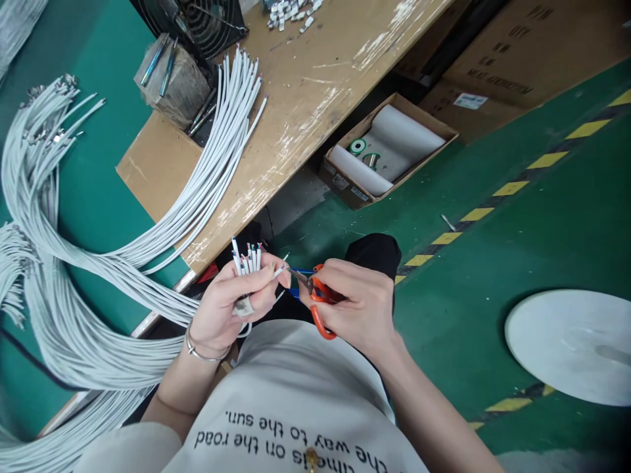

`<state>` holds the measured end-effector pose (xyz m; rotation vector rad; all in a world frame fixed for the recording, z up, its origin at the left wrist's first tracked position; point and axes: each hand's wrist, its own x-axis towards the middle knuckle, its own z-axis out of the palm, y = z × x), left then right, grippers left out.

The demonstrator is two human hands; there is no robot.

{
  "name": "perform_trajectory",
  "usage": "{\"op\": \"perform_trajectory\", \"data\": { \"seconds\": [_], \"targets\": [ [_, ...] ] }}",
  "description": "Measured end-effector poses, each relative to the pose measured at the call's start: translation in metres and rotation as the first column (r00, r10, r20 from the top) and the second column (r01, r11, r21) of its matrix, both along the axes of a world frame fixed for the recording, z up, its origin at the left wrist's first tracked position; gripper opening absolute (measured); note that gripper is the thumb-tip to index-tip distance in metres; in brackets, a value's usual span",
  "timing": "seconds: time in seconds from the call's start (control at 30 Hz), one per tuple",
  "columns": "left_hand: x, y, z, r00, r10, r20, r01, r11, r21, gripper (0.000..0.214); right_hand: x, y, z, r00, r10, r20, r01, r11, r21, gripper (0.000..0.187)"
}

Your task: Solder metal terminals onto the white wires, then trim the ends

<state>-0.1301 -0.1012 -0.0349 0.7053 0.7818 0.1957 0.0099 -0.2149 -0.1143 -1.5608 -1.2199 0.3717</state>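
My left hand (239,299) is closed around a small bunch of white cables (248,263), their stripped ends with coloured wires pointing up. Between its thumb and fingertips one cable end sticks out to the right. Orange-handled scissors (323,299) are gripped in my right hand (357,302), fingers through the loops. The scissor tips are at that cable end, close by my left fingertips; whether the blades touch the wire I cannot tell. Long bundles of white cable (93,328) lie left of my left hand and run towards it.
Another cable fan (227,144) rests on the worn cardboard-covered bench (315,112). At its back stand a black fan (207,26) and a block with metal rods (172,82). White connectors (290,12) lie nearby. A carton with spools (345,187) and a round white stool (572,345) stand lower right.
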Motion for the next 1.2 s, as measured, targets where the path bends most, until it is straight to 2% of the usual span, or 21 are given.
{"op": "perform_trajectory", "data": {
  "seconds": [0.77, 1.2],
  "targets": [
    [-0.0047, 0.0001, -0.0038, 0.999, -0.004, 0.037, 0.006, 0.998, -0.055, 0.019, 0.0040, -0.0007, 0.0003, 0.993, -0.003, 0.117, -0.003, 0.999, 0.053, 0.035],
    [-0.0050, -0.0028, -0.0047, 1.000, -0.013, 0.007, 0.013, 1.000, 0.023, 0.021, 0.0018, -0.0022, 0.0012, 0.993, -0.014, 0.117, 0.009, 0.999, 0.049, 0.038]
  ]
}}
